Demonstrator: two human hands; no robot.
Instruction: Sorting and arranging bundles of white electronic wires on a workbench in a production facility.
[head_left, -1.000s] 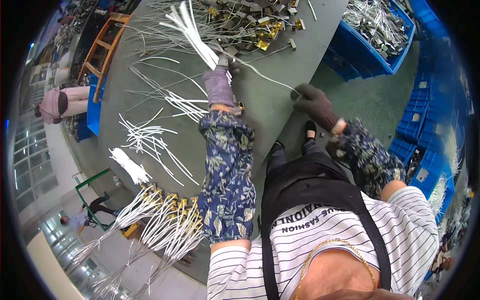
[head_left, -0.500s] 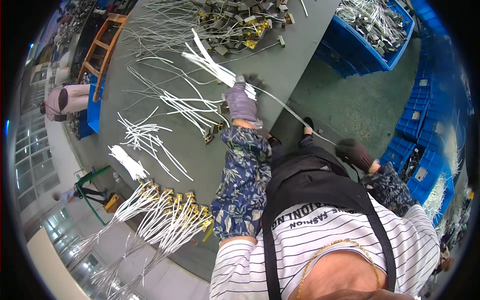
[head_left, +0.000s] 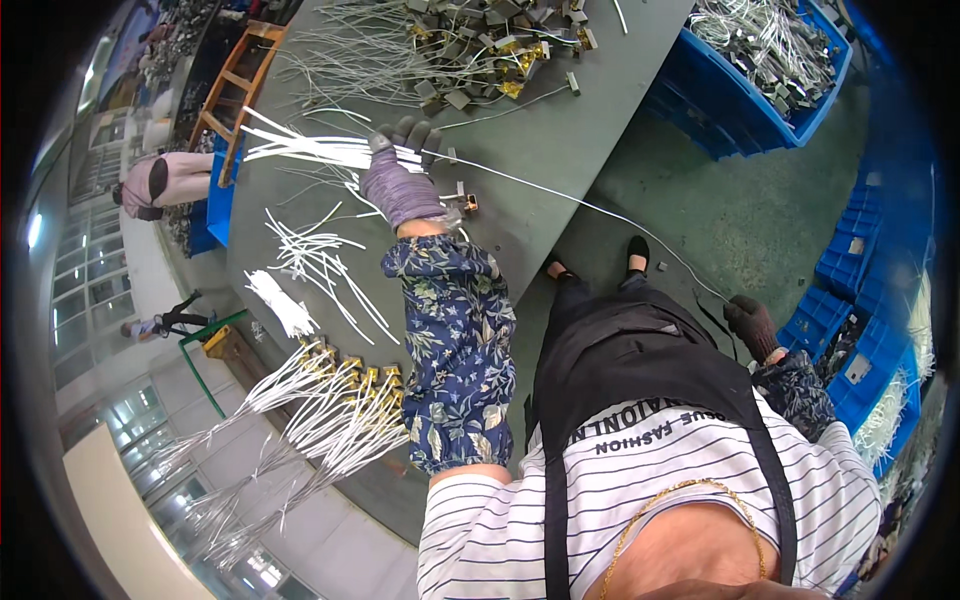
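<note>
My left hand (head_left: 402,182), in a purple-grey glove, is closed around a bunch of white tubes (head_left: 300,148) above the table. From beside its fingers a thin white wire (head_left: 605,212) runs right, past the table edge, to my right hand (head_left: 750,322). That hand, in a dark glove, is closed at the wire's far end by my side; its fingertips are hard to make out. A small block with a copper-coloured part (head_left: 470,202) lies near my left wrist. Loose white tubes (head_left: 312,252) and a tight bundle of tubes (head_left: 280,303) lie left of my sleeve.
Grey blocks with wires (head_left: 455,60) are heaped at the table's far side. Gold-ended wire bunches (head_left: 340,405) hang over the left edge. A blue bin (head_left: 730,100) of wired parts stands at the right, with more blue crates (head_left: 850,245) beyond. Someone in pink (head_left: 180,180) bends at the far left.
My left hand has moved left with the tubes, which now point left instead of up-left. My right hand is farther right and the wire between the hands spans a longer distance. The view has shifted slightly.
</note>
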